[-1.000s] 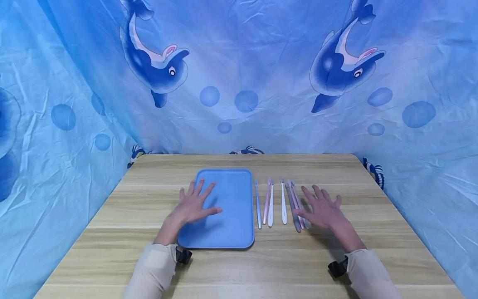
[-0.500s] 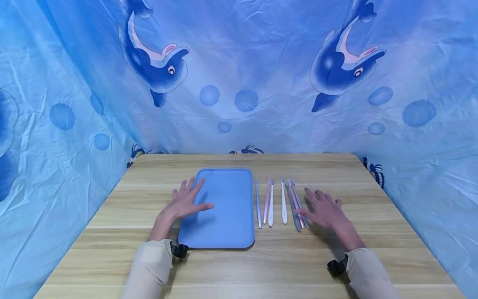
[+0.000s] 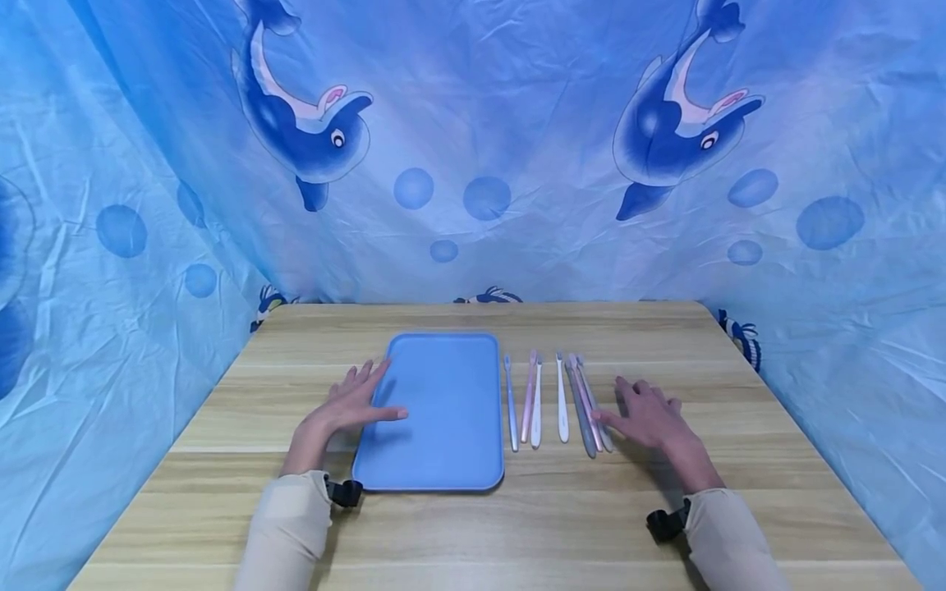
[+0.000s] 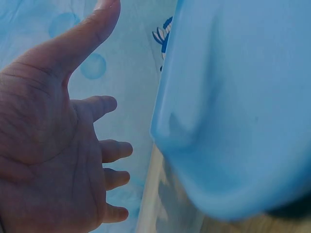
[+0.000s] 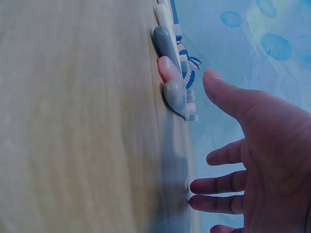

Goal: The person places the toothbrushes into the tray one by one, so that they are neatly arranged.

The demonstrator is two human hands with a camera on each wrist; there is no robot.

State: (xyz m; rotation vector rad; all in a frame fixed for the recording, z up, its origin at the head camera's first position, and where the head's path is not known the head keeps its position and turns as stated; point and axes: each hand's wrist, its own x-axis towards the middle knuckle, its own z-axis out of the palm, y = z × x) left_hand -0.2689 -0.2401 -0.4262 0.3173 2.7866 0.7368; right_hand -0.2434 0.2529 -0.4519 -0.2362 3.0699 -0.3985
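Note:
A blue rectangular tray [image 3: 451, 410] lies on the wooden table, left of centre. My left hand [image 3: 347, 408] is at its left edge, fingers spread and thumb reaching over the tray; the palm [image 4: 48, 145] holds nothing in the left wrist view. Right of the tray lie several toothbrushes: a blue one [image 3: 512, 410], a pink one [image 3: 528, 402], white ones [image 3: 562, 406], and a cluster of grey and pink ones [image 3: 584, 410]. My right hand [image 3: 650, 419] is just right of that cluster, thumb tip near the grey toothbrush [image 5: 175, 94], fingers loosely bent and holding nothing.
The table [image 3: 473, 542] has a light wood top. Behind and at the sides hangs a blue curtain [image 3: 488, 98] printed with dolphins and bubbles. Each wrist bears a small black camera [image 3: 668, 525] at a pale sleeve [image 3: 732, 533].
My left hand has drawn leftward from over the tray to its left edge. My right hand has shifted slightly right, away from the toothbrushes. The tray and toothbrushes stay in place.

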